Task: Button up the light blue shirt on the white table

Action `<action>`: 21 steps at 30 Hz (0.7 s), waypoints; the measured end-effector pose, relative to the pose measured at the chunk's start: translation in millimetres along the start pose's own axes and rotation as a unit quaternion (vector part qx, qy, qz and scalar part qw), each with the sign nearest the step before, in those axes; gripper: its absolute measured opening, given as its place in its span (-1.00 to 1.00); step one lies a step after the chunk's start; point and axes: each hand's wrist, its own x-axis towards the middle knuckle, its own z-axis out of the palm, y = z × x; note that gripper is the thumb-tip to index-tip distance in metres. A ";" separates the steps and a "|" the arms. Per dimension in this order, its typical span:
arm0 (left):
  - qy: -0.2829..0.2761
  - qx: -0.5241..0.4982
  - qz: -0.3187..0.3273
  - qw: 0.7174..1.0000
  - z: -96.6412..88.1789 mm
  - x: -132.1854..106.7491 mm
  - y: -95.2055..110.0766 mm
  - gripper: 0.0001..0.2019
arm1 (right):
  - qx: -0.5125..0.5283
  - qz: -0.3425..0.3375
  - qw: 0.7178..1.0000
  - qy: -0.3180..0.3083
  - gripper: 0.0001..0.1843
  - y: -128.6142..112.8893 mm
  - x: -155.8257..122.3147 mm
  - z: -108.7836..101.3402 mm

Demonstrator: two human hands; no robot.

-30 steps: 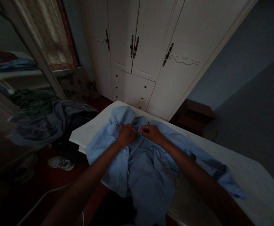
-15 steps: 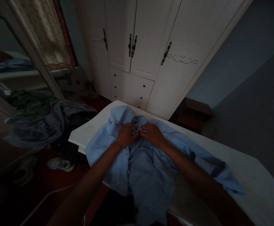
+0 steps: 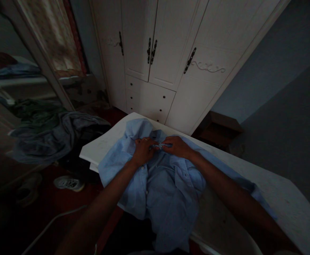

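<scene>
A light-blue shirt (image 3: 160, 184) lies open across the lower middle of the frame, on a white counter (image 3: 282, 193) that runs from centre left to the lower right. The person's left hand (image 3: 143, 150) and right hand (image 3: 178, 147) meet near its upper edge at the centre. Both are narrow, fingertips closed on the fabric, with a short bunched strip stretched between them. What detail they grip is too dark to tell.

The step in hand looks like close fingertip work on that strip. As a judgement, the next move calls for a steady pinch from each side, with little pull, so the loose cloth does not slide.

The shirt seems a soft, matte woven cotton, creased throughout. A puffed fold rises at its upper left, small pale buttons dot the left front panel, and a sleeve trails towards the lower right. The lower part hangs in limp folds over the counter's near edge. The counter is hard and smooth-looking, faintly mottled, with angled corners.

Behind, at top centre, stands a pale wardrobe (image 3: 141, 63) with dark, ornate handles and scrolled relief. At centre left, grey cloth (image 3: 43, 141) slumps in a soft heap.
</scene>
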 end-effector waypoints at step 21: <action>0.063 0.141 0.067 0.986 3.8 -3.8 12.3 -0.77 | 0.169 0.069 0.983 0.035 -0.75 6.7 2.8 -1.2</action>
